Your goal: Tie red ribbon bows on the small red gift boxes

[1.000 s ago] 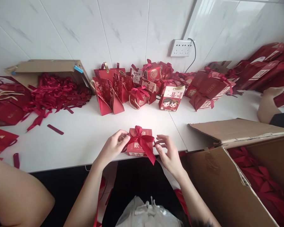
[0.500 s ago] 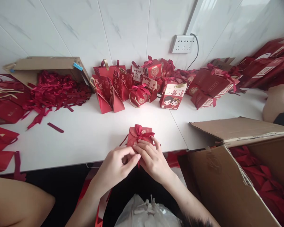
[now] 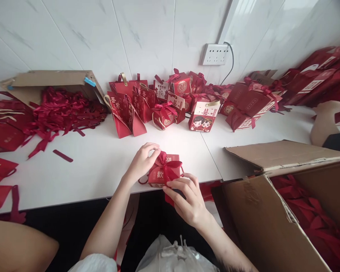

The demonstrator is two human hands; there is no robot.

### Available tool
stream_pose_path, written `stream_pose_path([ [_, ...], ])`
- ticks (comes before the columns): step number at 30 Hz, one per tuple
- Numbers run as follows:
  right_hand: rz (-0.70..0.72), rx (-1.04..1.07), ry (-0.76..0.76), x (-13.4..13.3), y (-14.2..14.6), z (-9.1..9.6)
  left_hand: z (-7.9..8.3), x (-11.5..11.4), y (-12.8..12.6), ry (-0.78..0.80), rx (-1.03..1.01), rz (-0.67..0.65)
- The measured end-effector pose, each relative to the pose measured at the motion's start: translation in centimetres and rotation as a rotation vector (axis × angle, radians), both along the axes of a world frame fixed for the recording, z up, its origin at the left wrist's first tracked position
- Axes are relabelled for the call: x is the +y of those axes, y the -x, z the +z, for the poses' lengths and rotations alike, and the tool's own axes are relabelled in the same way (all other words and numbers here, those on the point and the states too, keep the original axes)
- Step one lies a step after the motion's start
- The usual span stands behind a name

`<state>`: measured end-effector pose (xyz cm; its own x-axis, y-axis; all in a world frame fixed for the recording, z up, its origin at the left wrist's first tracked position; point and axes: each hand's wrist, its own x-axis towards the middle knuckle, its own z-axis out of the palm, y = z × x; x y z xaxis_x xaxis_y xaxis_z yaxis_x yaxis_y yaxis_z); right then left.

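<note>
A small red gift box [image 3: 155, 174] with pale lettering lies at the table's front edge before me. Crossing its top is a red ribbon [image 3: 167, 168] tied in a bow. My left hand [image 3: 144, 160] reaches to the back left of the box, thumb and fingers closed on the bow's left loop. At the front edge, my right hand [image 3: 189, 198] pinches a ribbon tail between thumb and forefinger. Its other fingers bend beside the box's right side. A thin dark red cord shows at each side of the box.
Several red gift boxes [image 3: 203, 117] stand along the tiled wall. At left, a tipped carton [image 3: 59, 75] holds tangled red ribbons. An open cardboard box [image 3: 249, 211] with red items sits close on my right. Another person's arm [image 3: 325, 121] is at far right, another's limb [image 3: 19, 241] at lower left.
My left hand has moved up to the bow's far left side, and my right hand has drawn down to the front edge. The bow's loops are spread wider, with more lettering uncovered.
</note>
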<state>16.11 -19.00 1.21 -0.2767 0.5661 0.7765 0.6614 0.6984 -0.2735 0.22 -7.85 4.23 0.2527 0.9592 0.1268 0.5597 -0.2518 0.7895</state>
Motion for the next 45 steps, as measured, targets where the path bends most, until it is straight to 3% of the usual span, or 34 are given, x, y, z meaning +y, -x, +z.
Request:
stream_pose_path([
  [7, 0.055, -0.05, 0.038, -0.2, 1.0, -0.4, 0.0, -0.4, 1.1, 0.034, -0.189, 0.001],
  [17, 0.123, -0.024, 0.063, 0.1, 1.2, -0.1, 0.5, -2.7, 1.8, 0.032, -0.141, 0.004],
  [23, 0.159, -0.025, 0.072, 0.2, 1.2, 0.3, 0.4, -2.3, 1.4, 0.081, -0.221, 0.014],
  [26, 0.202, 0.085, 0.093, 0.5, 0.5, 1.3, 0.5, -2.0, 1.2, 0.081, -0.252, -0.01],
  [30, 0.02, 0.246, 0.181, 2.5, -0.5, 2.5, 0.9, -2.1, 1.2, 0.114, -0.268, -0.077],
  [34, -0.12, 0.132, 0.332, 5.1, -0.1, 2.4, 0.9, -2.4, 1.4, 0.189, -0.32, -0.098],
  [39, -0.036, 0.113, 0.495, 6.5, 0.9, 1.6, 0.5, -2.8, 1.8, 0.178, -0.268, 0.014],
  [45, 0.076, 0.244, 0.662, 6.8, 0.6, 1.8, 0.9, -3.3, 2.2, 0.246, -0.232, -0.019],
])
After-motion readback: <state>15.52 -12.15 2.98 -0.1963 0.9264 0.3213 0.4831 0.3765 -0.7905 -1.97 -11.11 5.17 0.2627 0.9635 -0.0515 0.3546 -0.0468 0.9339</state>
